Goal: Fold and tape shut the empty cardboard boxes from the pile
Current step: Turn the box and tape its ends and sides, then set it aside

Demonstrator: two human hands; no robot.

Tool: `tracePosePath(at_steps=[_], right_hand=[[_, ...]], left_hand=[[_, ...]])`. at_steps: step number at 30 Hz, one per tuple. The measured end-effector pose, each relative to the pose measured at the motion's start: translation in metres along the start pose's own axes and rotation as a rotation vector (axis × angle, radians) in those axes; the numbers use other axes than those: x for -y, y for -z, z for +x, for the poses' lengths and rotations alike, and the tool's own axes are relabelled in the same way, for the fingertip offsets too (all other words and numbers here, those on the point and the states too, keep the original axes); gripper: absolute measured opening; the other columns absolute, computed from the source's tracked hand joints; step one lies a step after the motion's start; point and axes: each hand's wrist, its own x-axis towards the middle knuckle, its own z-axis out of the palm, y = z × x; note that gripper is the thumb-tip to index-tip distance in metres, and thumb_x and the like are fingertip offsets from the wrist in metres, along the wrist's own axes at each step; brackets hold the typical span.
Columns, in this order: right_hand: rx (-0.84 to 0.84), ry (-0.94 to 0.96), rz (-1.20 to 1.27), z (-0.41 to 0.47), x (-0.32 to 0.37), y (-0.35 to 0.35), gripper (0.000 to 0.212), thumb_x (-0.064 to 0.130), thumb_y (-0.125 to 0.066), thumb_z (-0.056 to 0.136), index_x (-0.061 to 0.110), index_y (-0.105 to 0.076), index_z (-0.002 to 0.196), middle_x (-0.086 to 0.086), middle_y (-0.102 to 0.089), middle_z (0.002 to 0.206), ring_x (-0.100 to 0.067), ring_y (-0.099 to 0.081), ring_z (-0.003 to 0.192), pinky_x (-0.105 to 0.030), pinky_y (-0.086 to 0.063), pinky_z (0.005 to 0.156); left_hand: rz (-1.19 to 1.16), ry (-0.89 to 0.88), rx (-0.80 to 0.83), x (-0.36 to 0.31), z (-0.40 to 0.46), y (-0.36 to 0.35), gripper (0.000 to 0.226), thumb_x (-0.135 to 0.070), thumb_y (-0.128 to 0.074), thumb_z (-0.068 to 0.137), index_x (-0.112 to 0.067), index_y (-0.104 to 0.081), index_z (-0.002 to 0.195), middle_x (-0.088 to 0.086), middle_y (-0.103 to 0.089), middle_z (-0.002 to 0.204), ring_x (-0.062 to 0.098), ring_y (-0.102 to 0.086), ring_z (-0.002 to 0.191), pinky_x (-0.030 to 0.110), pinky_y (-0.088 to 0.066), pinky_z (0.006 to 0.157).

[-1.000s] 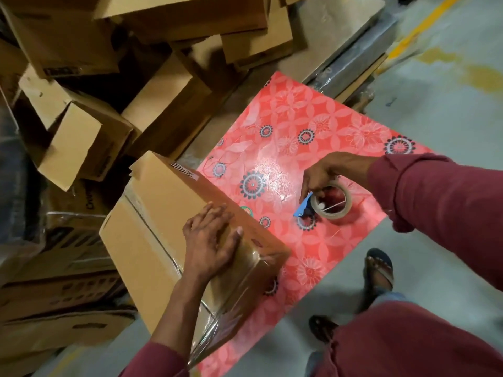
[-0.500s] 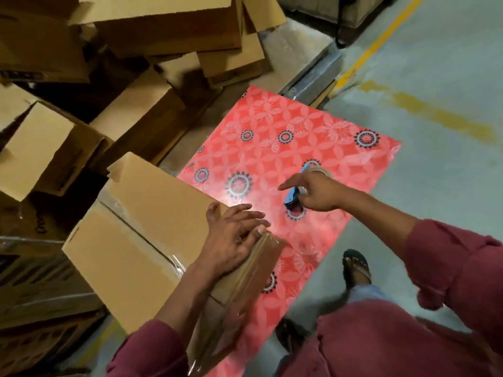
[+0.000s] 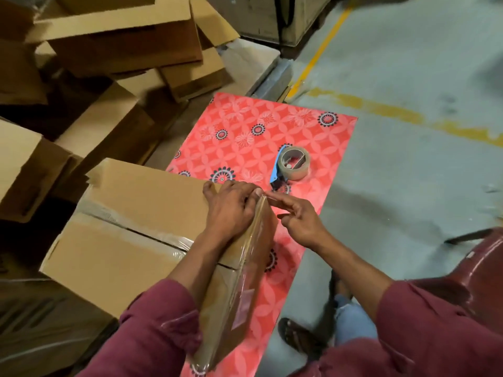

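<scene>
While my left hand (image 3: pixel 231 210) lies flat on the top of the box (image 3: pixel 141 213), fingers straight and close together with their tips at the box's far right corner, my right hand (image 3: pixel 296 221) sits just beside it over the red mat (image 3: pixel 313 137); its forefinger reaches left to that same corner, and the other fingers are loosely curled and seem to hold nothing, though whether the tip pinches a loose tape end or only presses it I cannot tell; the box rests partly on the mat's left edge and partly off it toward the pile (image 3: pixel 114 50), with a taped seam crossing its top and clear tape glinting down its right face; that right face runs as a long edge from the corner at my fingertips back toward my body, and I judge this edge is what matters next, for smoothing would travel along it, near-ward from the corner; my right hand is the nearer to that face, my left the better placed to steady the top; the tape dispenser (image 3: pixel 292 165) lies on the mat, apart from both hands, far and a little right of my right hand, its blue handle pointing toward me; should more tape be wanted, I judge the right hand has the shorter reach.
</scene>
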Motion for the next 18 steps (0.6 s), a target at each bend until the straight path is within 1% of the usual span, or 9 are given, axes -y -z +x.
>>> tracePosePath(at_steps=[1,3,6,10,12,14,16,17,18], right_hand=[[-0.018,0.026,-0.01,-0.005,-0.003,-0.003,0.076,0.003,-0.044,0.066,0.028,-0.064,0.135,0.01,-0.065,0.138,-0.004,-0.057,0.133,-0.032,-0.056,0.098],[-0.062,0.063,-0.035,-0.015,-0.008,-0.011,0.072,0.015,-0.046,0.071,0.025,-0.06,0.141,0.013,-0.058,0.145,0.001,-0.049,0.139,-0.033,-0.05,0.109],[-0.111,0.146,-0.184,-0.026,-0.017,-0.028,0.085,-0.003,-0.042,0.068,0.013,-0.051,0.151,0.002,-0.045,0.158,-0.004,-0.036,0.149,-0.034,-0.035,0.122],[-0.123,0.212,-0.274,-0.036,-0.023,-0.038,0.091,-0.007,-0.041,0.065,0.009,-0.044,0.155,-0.006,-0.033,0.165,-0.01,-0.027,0.154,-0.019,-0.028,0.12],[-0.102,0.256,-0.281,-0.043,-0.027,-0.034,0.086,-0.01,-0.046,0.069,0.011,-0.048,0.153,-0.006,-0.033,0.165,-0.01,-0.028,0.154,-0.019,-0.03,0.119],[-0.094,0.27,-0.266,-0.044,-0.027,-0.024,0.062,-0.002,-0.06,0.081,0.016,-0.064,0.14,-0.003,-0.046,0.158,-0.009,-0.041,0.147,-0.024,-0.035,0.118],[-0.168,0.161,-0.167,-0.036,-0.018,-0.012,0.024,0.021,-0.068,0.092,0.025,-0.081,0.112,0.002,-0.068,0.136,-0.009,-0.06,0.13,-0.038,-0.046,0.112],[-0.213,0.096,-0.085,-0.028,-0.01,-0.007,0.017,0.031,-0.068,0.094,0.025,-0.083,0.099,0.004,-0.076,0.121,-0.012,-0.067,0.119,-0.046,-0.051,0.106],[-0.251,0.054,-0.017,-0.02,0.0,-0.004,0.025,0.041,-0.066,0.094,0.023,-0.082,0.093,0.005,-0.079,0.109,-0.015,-0.071,0.11,-0.049,-0.053,0.1]], left_hand=[[0.003,-0.001,-0.001,0.0,0.0,-0.001,0.043,-0.054,-0.032,0.104,-0.036,-0.07,0.112,-0.015,-0.072,0.111,0.013,-0.055,0.114,0.065,-0.021,0.109],[0.008,-0.005,-0.001,0.002,0.0,-0.002,0.042,-0.055,-0.032,0.104,-0.036,-0.069,0.111,-0.015,-0.072,0.11,0.013,-0.055,0.114,0.064,-0.021,0.109],[0.015,-0.008,-0.01,0.004,0.001,-0.003,0.042,-0.056,-0.032,0.105,-0.036,-0.068,0.11,-0.015,-0.071,0.107,0.014,-0.056,0.114,0.064,-0.022,0.108],[0.02,-0.006,-0.023,0.002,0.001,-0.004,0.039,-0.054,-0.034,0.105,-0.035,-0.069,0.108,-0.014,-0.071,0.103,0.015,-0.057,0.112,0.063,-0.023,0.108],[0.013,0.0,-0.028,0.002,0.002,-0.003,0.041,-0.055,-0.034,0.105,-0.035,-0.069,0.108,-0.014,-0.071,0.103,0.015,-0.057,0.112,0.063,-0.022,0.109],[0.005,0.003,-0.03,0.003,0.002,-0.003,0.043,-0.056,-0.032,0.104,-0.036,-0.07,0.109,-0.015,-0.071,0.104,0.014,-0.056,0.113,0.063,-0.02,0.11],[-0.008,0.008,-0.017,0.003,0.002,-0.003,0.045,-0.058,-0.031,0.104,-0.036,-0.07,0.109,-0.015,-0.071,0.106,0.014,-0.056,0.114,0.064,-0.019,0.111],[-0.014,0.012,-0.01,0.002,0.002,-0.002,0.045,-0.059,-0.031,0.104,-0.037,-0.07,0.109,-0.015,-0.071,0.107,0.014,-0.055,0.114,0.065,-0.018,0.111],[-0.021,0.017,-0.008,0.002,0.002,-0.001,0.045,-0.059,-0.031,0.103,-0.037,-0.07,0.109,-0.015,-0.071,0.107,0.014,-0.055,0.114,0.065,-0.018,0.111]])
